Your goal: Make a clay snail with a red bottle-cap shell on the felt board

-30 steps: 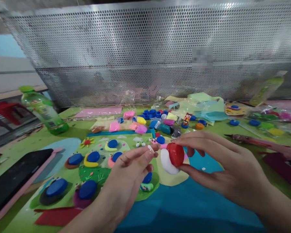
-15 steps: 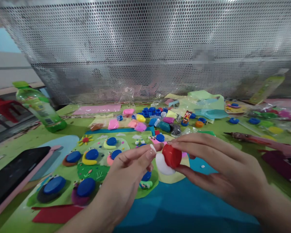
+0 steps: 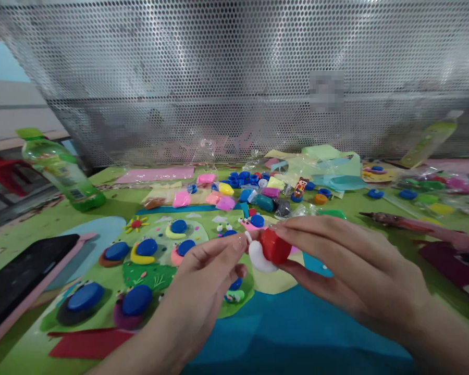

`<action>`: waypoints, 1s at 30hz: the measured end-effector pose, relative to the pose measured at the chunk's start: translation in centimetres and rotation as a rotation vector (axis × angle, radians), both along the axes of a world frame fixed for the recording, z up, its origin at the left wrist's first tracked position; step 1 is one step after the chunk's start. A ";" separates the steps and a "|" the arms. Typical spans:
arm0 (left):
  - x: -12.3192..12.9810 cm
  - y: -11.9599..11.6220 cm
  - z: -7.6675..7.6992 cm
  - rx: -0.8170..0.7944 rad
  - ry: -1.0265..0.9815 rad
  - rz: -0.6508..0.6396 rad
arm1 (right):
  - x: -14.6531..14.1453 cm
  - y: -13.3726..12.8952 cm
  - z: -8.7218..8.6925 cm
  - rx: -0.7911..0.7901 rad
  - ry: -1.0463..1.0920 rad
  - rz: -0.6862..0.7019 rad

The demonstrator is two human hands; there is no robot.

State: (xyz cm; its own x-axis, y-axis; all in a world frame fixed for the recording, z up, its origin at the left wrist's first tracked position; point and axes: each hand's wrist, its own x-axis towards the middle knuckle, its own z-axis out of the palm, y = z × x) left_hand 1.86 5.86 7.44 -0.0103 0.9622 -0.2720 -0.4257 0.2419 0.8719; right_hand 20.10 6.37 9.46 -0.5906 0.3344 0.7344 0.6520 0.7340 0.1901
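Between the fingers and thumb of my right hand [image 3: 352, 271] is a red bottle cap [image 3: 275, 246]. A curved piece of white clay [image 3: 260, 256] sticks to the cap's left side. My left hand [image 3: 211, 276] pinches a thin strand of white clay [image 3: 248, 237], whose lower end meets the top of the curved piece. Under both hands lies a picture board with a blue paper area [image 3: 273, 328] and green shapes. Blue-capped clay snails, such as a yellow one [image 3: 144, 252] and a purple one [image 3: 133, 307], sit on its left part.
A green drink bottle [image 3: 64, 169] stands at the left, behind a phone [image 3: 27, 281]. Clay packets [image 3: 182, 198] and blue caps [image 3: 244, 179] lie along the back, before a perforated metal panel [image 3: 219, 78]. A pen-like tool [image 3: 410, 224] rests at the right.
My left hand has brought the white strand down to the curved clay, where its end now touches. The red cap has shifted slightly left and tilted.
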 end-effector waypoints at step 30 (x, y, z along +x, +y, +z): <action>-0.3 0.3 0.6 0.145 0.044 -0.035 | 0.0 -0.4 -0.1 -0.044 -0.050 0.061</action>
State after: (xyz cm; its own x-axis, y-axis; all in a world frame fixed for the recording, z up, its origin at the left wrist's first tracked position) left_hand 1.52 6.16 8.09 0.0146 0.9914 -0.1303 -0.3798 0.1260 0.9164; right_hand 20.11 6.00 9.40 -0.6468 0.3280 0.6885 0.5961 0.7806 0.1881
